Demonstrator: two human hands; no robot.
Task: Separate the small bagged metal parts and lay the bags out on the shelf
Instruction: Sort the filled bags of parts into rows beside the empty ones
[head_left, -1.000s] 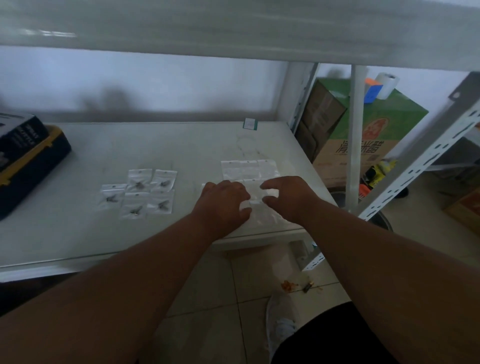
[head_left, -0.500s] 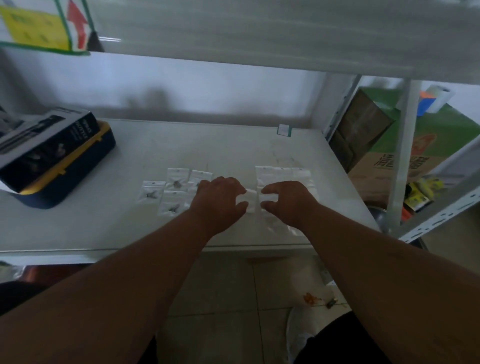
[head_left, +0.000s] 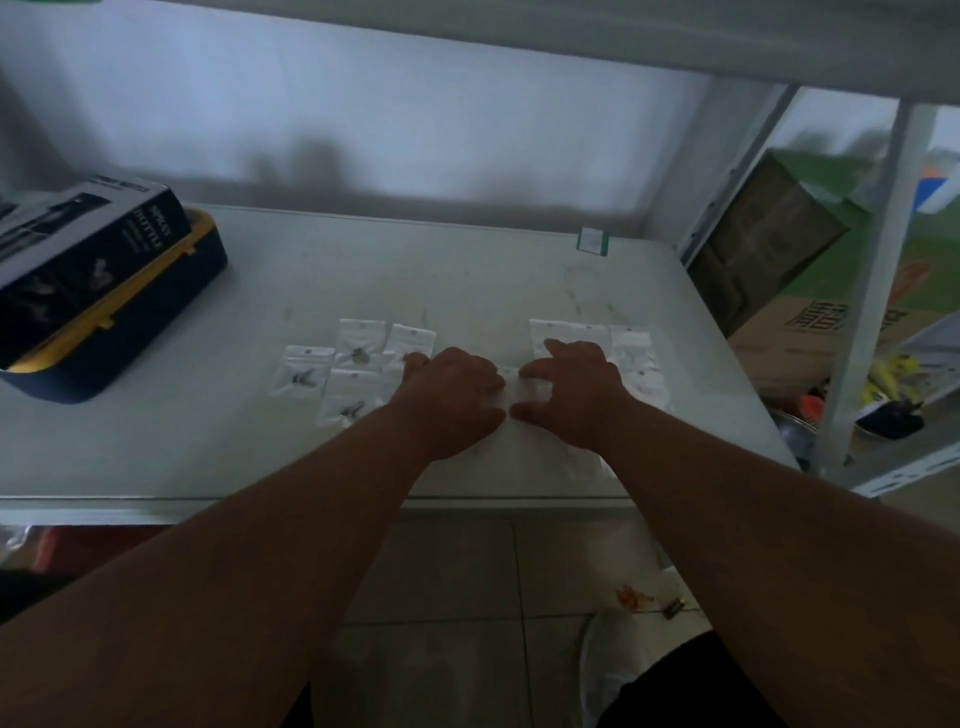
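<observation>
Several small clear bags with dark metal parts lie spread on the white shelf (head_left: 208, 441): one at the left (head_left: 306, 371), two behind (head_left: 361, 345), one in front (head_left: 353, 397). A sheet of joined clear bags (head_left: 631, 348) lies to their right. My left hand (head_left: 452, 395) and my right hand (head_left: 576, 395) sit side by side on that sheet, and each pinches the strip of bag (head_left: 519, 389) that shows between them. The left hand's fingers cover part of one laid-out bag (head_left: 413, 343).
A dark blue and yellow case with a black box on top (head_left: 104, 322) stands at the shelf's left. A small green-edged label (head_left: 592, 240) lies at the back right. Beyond the white upright post (head_left: 872, 291) are a cardboard box (head_left: 779, 260) and floor clutter. An upper shelf board (head_left: 519, 31) hangs overhead.
Both hands have slid farther back and to the left on the shelf, up to the laid-out bags, still holding the bag sheet between them. The view has swung left.
</observation>
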